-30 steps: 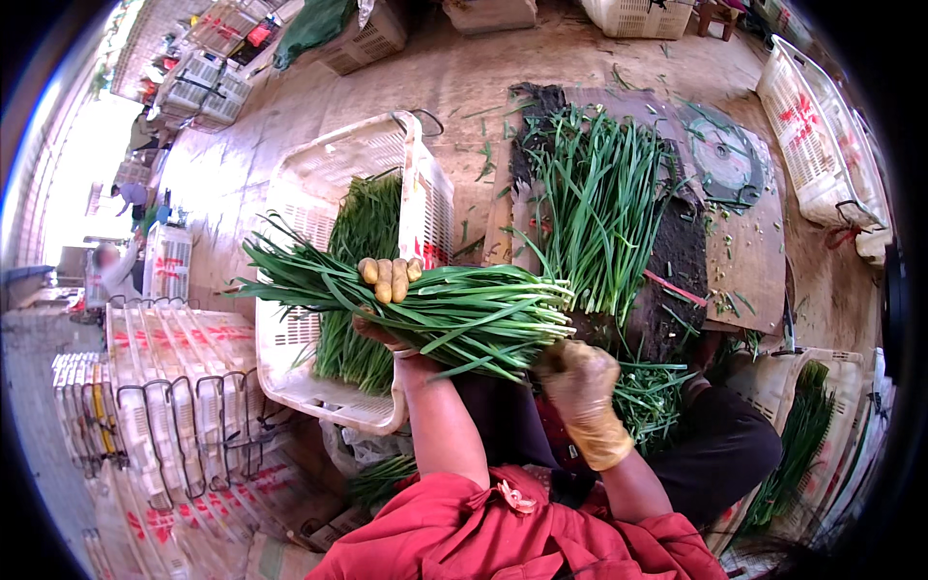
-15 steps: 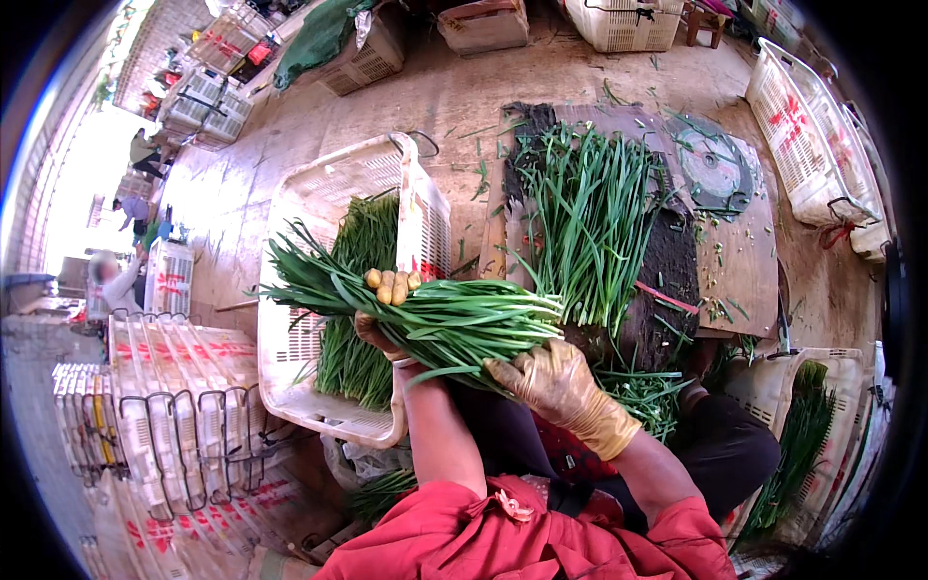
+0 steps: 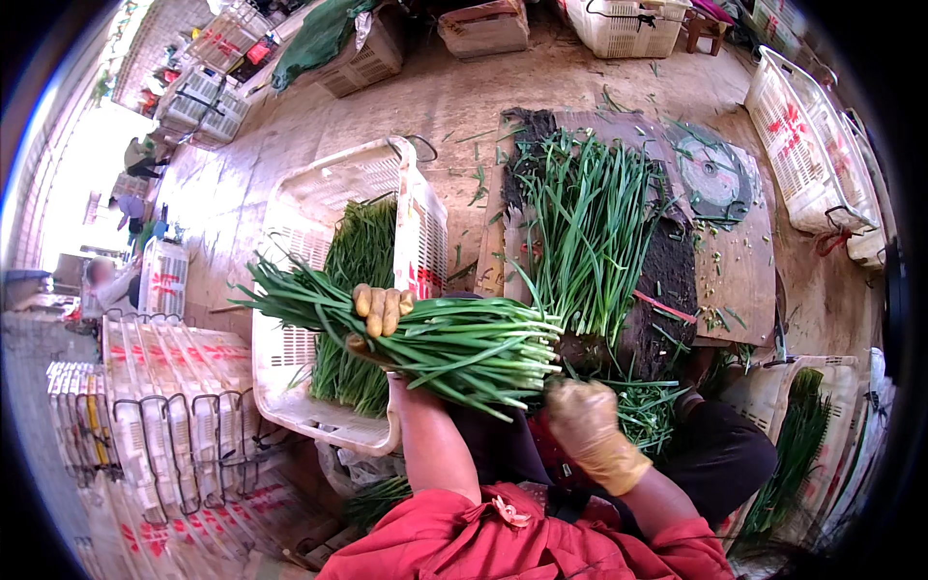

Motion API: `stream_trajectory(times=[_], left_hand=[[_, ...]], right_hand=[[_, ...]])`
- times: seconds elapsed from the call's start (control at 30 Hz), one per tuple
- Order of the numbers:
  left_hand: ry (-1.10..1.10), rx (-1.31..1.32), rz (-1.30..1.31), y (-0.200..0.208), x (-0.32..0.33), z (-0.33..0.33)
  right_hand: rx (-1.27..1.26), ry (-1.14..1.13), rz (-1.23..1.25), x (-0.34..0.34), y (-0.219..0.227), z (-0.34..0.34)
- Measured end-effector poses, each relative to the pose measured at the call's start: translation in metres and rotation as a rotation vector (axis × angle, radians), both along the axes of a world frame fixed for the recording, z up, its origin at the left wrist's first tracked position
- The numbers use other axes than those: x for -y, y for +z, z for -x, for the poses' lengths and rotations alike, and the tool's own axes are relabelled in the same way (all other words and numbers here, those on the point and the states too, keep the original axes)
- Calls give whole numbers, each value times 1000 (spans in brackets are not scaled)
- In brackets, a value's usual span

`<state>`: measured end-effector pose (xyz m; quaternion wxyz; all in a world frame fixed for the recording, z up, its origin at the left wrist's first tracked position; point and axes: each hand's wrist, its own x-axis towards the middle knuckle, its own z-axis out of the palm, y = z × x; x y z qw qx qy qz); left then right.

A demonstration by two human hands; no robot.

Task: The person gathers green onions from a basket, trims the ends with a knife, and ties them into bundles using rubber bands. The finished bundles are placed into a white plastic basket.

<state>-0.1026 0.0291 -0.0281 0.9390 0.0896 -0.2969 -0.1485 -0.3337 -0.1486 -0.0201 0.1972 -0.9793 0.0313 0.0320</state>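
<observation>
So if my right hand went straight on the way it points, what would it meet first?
Probably the pale stem ends of the long, leafy green bundle held in the yellow-gloved left hand, up and left of the right hand. Depth is unclear, so it might pass above or below.

Left of the hands, well apart from them, stood a stack of white plastic crates [image 3: 179, 353] with red markings and dark wire loops. Farther off on that side, a person in a pale top [image 3: 118, 290] was near an upright crate [image 3: 164, 280], with two more people [image 3: 142, 157] beyond. Ahead of the hands, across the brown floor [image 3: 464, 92], a green cloth [image 3: 314, 41] hung over a slatted crate [image 3: 365, 63], well apart from a pale basket [image 3: 633, 29] beside a wooden stool [image 3: 706, 32]. Ahead and far to the right stood a long white crate [image 3: 797, 145] with red marks.
</observation>
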Motion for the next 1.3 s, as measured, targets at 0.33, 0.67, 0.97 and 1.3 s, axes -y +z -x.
stream_trajectory(times=[0.33, 0.67, 0.97, 1.3], left_hand=[[-504, 588, 235, 13, 0, -28], [-545, 579, 124, 3, -22, -41], [-387, 560, 231, 8, -29, -31], [-477, 671, 175, 25, -14, -31]], right_hand=[[114, -96, -676, 65, 42, -16], [312, 18, -129, 2, 6, -49], [-785, -136, 70, 63, -46, 63], [-3, -379, -966, 29, 31, -34]])
